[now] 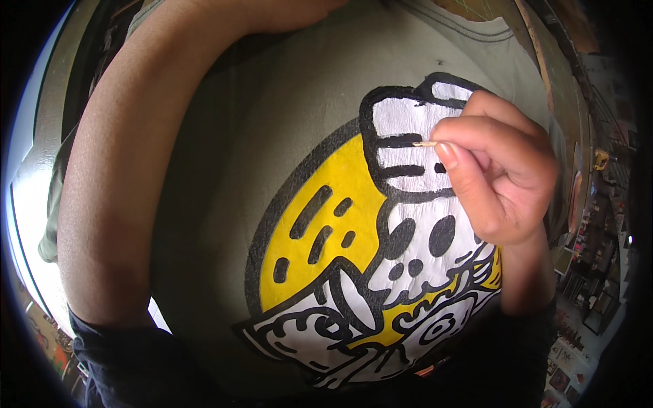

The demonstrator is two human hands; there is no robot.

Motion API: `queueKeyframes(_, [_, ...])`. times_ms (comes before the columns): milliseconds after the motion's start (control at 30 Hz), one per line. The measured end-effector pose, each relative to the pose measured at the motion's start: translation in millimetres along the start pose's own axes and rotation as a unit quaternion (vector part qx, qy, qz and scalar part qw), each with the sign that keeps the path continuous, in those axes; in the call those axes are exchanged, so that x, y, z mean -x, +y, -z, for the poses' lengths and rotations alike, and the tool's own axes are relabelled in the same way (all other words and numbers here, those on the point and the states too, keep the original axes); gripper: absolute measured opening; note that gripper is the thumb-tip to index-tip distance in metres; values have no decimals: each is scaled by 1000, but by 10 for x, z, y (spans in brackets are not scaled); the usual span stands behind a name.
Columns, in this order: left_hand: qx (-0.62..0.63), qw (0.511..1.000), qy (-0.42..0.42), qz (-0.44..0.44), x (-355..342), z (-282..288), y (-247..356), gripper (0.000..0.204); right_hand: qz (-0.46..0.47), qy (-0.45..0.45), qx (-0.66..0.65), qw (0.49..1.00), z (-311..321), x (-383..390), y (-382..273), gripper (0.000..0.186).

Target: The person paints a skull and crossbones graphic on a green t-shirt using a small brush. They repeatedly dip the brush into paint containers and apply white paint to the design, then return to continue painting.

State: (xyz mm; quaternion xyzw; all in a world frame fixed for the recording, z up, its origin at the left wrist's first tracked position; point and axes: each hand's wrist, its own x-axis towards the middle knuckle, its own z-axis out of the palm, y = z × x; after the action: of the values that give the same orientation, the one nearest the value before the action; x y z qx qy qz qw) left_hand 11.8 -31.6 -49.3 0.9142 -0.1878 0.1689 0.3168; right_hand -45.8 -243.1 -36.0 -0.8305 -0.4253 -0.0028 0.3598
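Observation:
An olive-green T-shirt (211, 136) lies spread out, bearing a cartoon print (320, 224) in white, yellow and black. My right hand (496, 163) pinches a thin pale wooden stick (425, 144) between thumb and forefinger, its tip on a black stripe in the print's white upper shape. At the top edge, my left hand (292, 12) rests on or just over the shirt, largely cut off with its fingers hidden. The left forearm runs down the shirt's left side, and dark cloth covers both arms near the bottom.
A wooden edge (537, 41) shows behind the shirt's collar at the top right. Past it, far lower, a cluttered area (592, 285) holds several small items. A bright pale area (27, 211) lies beyond the left forearm.

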Motion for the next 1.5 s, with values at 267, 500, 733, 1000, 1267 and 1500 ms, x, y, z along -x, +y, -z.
queueKeyframes(267, [7,1000,-13,-5,-5,11,-15,33,1,9,-16,1000,15,2,22,13])
queueKeyframes(500, [24,999,-29,25,-21,19,-29,33,0,9,-7,1000,-6,1,21,13])
queueKeyframes(733, [-4,999,-18,29,24,51,9,33,5,12,-19,1000,7,-34,21,13])
queueKeyframes(1000, [32,994,-73,77,-47,164,-28,33,-1,15,3,1000,-40,-45,-22,13])
queueKeyframes(1267, [-36,998,-20,47,35,75,27,33,9,37,-11,999,-53,-30,10,12])
queueKeyframes(1500, [-39,999,-24,29,29,101,-12,32,10,27,10,1000,-37,-60,-21,11])
